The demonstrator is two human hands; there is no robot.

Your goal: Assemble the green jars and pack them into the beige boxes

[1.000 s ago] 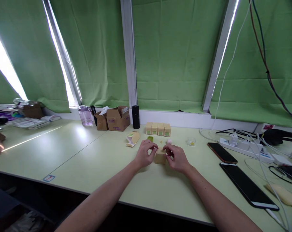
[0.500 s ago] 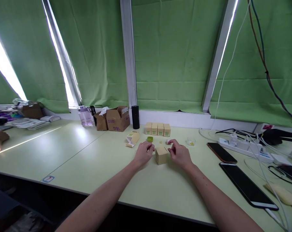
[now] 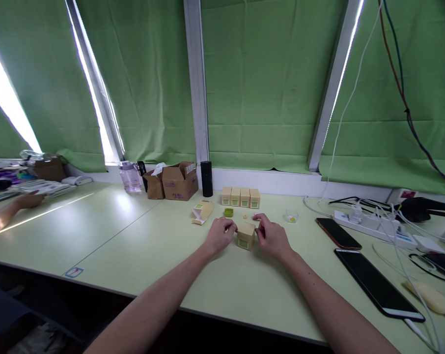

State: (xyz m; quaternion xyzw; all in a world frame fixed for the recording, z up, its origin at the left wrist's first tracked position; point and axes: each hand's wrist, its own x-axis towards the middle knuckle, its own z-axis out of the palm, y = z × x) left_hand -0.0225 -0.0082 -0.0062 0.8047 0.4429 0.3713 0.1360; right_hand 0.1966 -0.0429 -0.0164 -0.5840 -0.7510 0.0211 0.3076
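A small tan cardboard box (image 3: 245,237) stands upright on the table, its green label toward me. My left hand (image 3: 219,236) has its curled fingertips at the box's left side, and my right hand (image 3: 272,237) has thumb and bent fingers at its right side. Just beyond are a green tub (image 3: 228,212) and a tiny yellowish piece (image 3: 245,217). An opened carton (image 3: 202,212) lies on its side to the left. Partly behind my right fingers is a small pinkish item I cannot make out. Several matching tan boxes (image 3: 240,197) line up farther back.
A clear dish (image 3: 291,216) with something yellow sits to the right, near two phones (image 3: 338,233) and a power strip (image 3: 373,227) with cables. Behind are a brown carton (image 3: 180,182), a black cylinder (image 3: 207,179) and a water bottle (image 3: 129,177). Another person's hand (image 3: 29,200) is far left.
The small box has turned, so its green label now faces me. My right fingers have come closer to its side. At far left, the other person's hand has reached farther onto the table.
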